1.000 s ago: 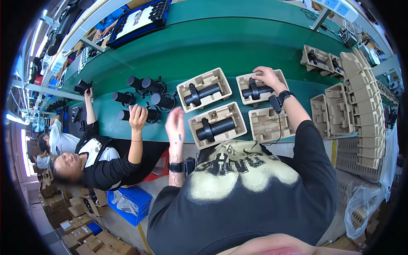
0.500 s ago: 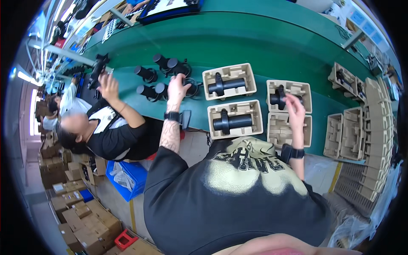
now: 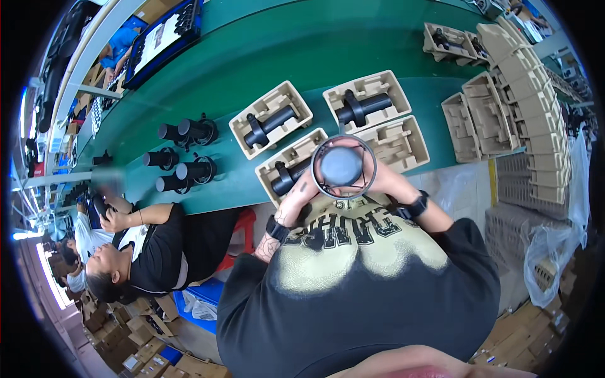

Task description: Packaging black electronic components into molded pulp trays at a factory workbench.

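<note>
Close in front of my chest, a black cylinder with a thin ring around it (image 3: 341,166) is held end-on, its round grey-black face up. My left hand (image 3: 304,194) grips it from the left and my right hand (image 3: 383,181) from the right; some fingers are hidden behind the ring. Just beyond my hands, a tan moulded tray (image 3: 320,135) holds a similar cylinder, partly covered by my left hand. Further back lie two more trays, one at left (image 3: 237,124) and one at right (image 3: 399,83), each with a black cylinder. Beside my right hand, another tray (image 3: 416,140) shows bare moulded hollows.
Several black cylinders (image 3: 196,170) stand on the green bench (image 3: 239,189) at left. Nested tan trays (image 3: 535,120) are stacked at right, with further trays (image 3: 462,129) beside them. A co-worker (image 3: 157,252) sits at left, near a red stool (image 3: 242,233) and a blue bin (image 3: 201,296).
My left hand has brought a cylinder from the group at left to my chest. My right hand has left the far-right tray's cylinder and joined it. The whole view has turned.
</note>
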Tool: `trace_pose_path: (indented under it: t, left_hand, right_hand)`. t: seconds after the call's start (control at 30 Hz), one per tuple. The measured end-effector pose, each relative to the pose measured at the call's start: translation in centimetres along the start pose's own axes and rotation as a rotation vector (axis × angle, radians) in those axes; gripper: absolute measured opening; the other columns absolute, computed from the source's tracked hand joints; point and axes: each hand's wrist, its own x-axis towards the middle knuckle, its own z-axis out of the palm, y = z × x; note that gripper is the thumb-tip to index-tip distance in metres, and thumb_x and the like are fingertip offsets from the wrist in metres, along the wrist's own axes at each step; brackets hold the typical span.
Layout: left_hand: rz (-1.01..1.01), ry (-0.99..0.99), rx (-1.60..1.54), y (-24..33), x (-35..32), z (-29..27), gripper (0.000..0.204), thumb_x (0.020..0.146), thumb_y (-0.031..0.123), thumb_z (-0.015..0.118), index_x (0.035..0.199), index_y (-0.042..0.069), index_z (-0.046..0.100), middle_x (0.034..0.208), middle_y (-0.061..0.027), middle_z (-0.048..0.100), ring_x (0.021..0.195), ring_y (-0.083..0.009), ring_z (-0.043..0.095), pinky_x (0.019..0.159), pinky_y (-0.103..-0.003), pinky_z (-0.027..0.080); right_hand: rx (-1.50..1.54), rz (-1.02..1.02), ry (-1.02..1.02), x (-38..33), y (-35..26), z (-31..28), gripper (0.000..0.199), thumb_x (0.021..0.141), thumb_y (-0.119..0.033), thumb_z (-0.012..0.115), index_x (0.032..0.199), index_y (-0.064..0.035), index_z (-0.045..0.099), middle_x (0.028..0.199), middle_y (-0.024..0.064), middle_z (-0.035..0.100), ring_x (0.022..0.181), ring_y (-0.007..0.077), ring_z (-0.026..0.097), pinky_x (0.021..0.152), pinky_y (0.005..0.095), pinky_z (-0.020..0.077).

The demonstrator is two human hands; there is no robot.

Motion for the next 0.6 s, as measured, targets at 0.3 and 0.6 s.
trace_pose_path:
  t: [0.3,0.6]
  left_hand:
    - [-0.149,0.389,-0.094,-2.7,-1.8,-8.5,0.034,0.098,0.028,0.045,0.121,0.004,0.052,0.097,-0.0118,0.067,0.080,-0.0161,0.064,0.071,-0.028,0.053]
    - [0.251,0.781,0.589,-2.5,-1.2,-11.3,0.029,0.094,0.023,0.051,0.108,-0.001,0.061,0.093,-0.0137,0.067,0.083,-0.0224,0.064,0.078,-0.033,0.049]
  right_hand:
    - [-0.967,0.303,0.134,-6.0,2.7,-4.2,0.053,0.062,0.008,0.054,0.113,-0.0077,0.061,0.111,0.0113,0.054,0.118,0.0320,0.043,0.108,0.0528,0.0250]
    - [-0.271,0.343,0.502,-6.3,6.0,-1.6,0.024,0.077,-0.001,0.059,0.099,-0.0047,0.066,0.103,0.0112,0.058,0.112,0.0293,0.048,0.101,0.0457,0.0351]
